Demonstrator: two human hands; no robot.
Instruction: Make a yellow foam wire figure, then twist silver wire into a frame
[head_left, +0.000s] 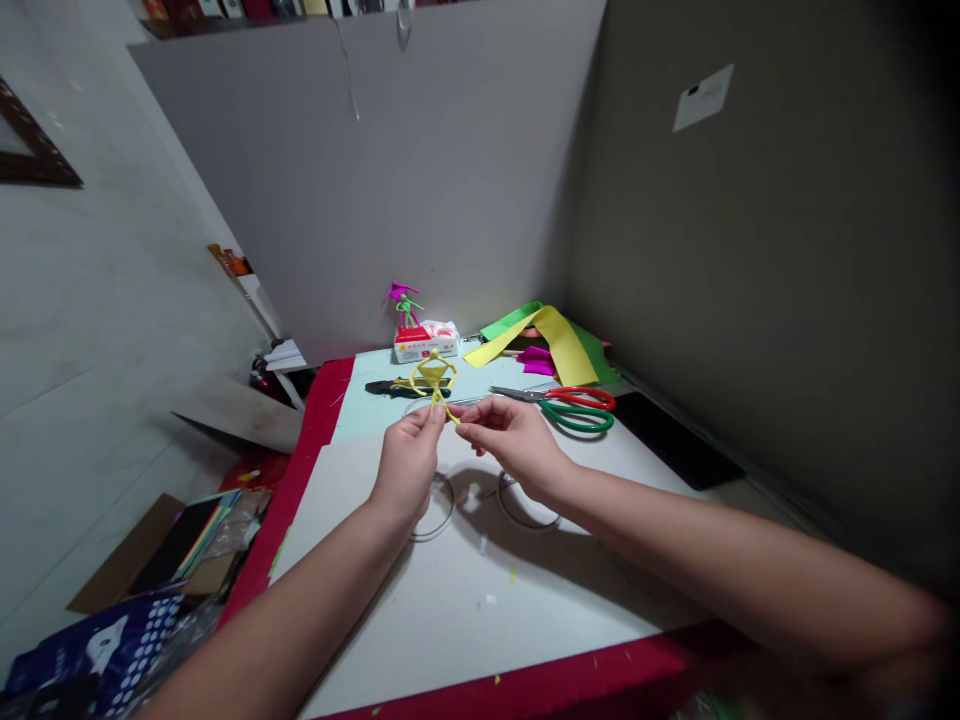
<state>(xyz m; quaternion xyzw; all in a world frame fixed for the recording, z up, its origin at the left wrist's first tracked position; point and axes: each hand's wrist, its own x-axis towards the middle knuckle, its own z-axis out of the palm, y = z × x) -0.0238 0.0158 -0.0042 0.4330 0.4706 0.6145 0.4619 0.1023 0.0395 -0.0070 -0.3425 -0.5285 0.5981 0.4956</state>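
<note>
A small figure twisted from yellow pipe cleaner [433,375] stands up from my hands, with a looped head and body. My left hand [409,465] pinches its lower stem between finger and thumb. My right hand [514,440] has its fingertips on the other leg end. Just behind the hands lie black-handled pliers [390,388]. To the right are scissors with red and green handles [574,410]. Thin wire rings [442,510] lie under my hands on the pale board [480,590].
At the back stand a magenta and green pipe-cleaner figure [405,305] and a white and red box [425,345], beside folded yellow and green paper [559,345]. A dark flat slab [675,440] lies right. Walls close two sides; the table's red edge [311,430] runs left, with packets below.
</note>
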